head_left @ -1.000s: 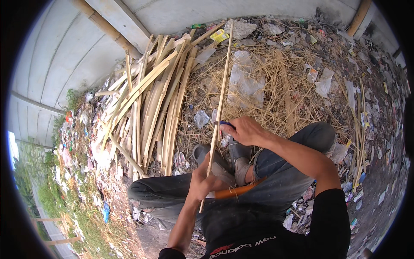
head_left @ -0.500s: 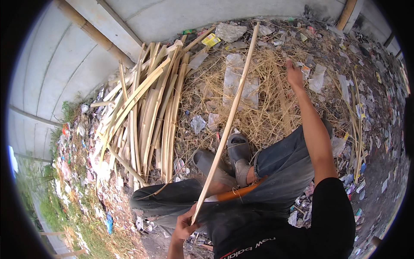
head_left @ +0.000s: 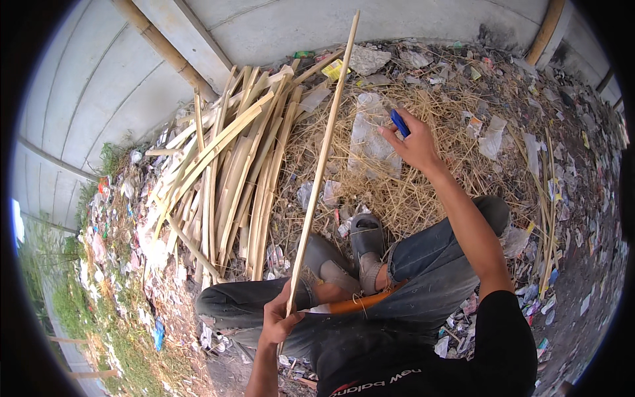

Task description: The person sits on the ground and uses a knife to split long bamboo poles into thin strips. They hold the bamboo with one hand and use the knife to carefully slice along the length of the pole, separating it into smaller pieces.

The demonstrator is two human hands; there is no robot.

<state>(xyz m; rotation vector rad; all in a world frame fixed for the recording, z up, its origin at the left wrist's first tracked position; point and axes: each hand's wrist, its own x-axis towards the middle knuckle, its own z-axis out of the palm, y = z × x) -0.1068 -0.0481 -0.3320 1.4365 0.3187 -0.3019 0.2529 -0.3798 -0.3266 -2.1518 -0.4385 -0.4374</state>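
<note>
My left hand (head_left: 278,317) is closed around the lower end of a long, thin bamboo strip (head_left: 322,159). The strip slants up and away from my lap, its far end in front of the pale wall. Out to the right, above the straw, my right hand (head_left: 417,140) grips what looks like a blue utility knife (head_left: 399,124). Its blade is hard to make out. The knife is apart from the strip. Across my lap, an orange rod-like thing (head_left: 366,303) with a pale end lies between my legs.
A heap of split bamboo strips (head_left: 231,178) lies on the left by the wall (head_left: 370,23). Straw (head_left: 443,178), a clear plastic sheet (head_left: 372,135) and scattered litter cover the ground ahead. More thin strips (head_left: 546,212) lie on the right.
My right hand has come back toward the strip, and the blue knife now shows in it. The strip has tilted left and risen, with my left hand slightly farther left.
</note>
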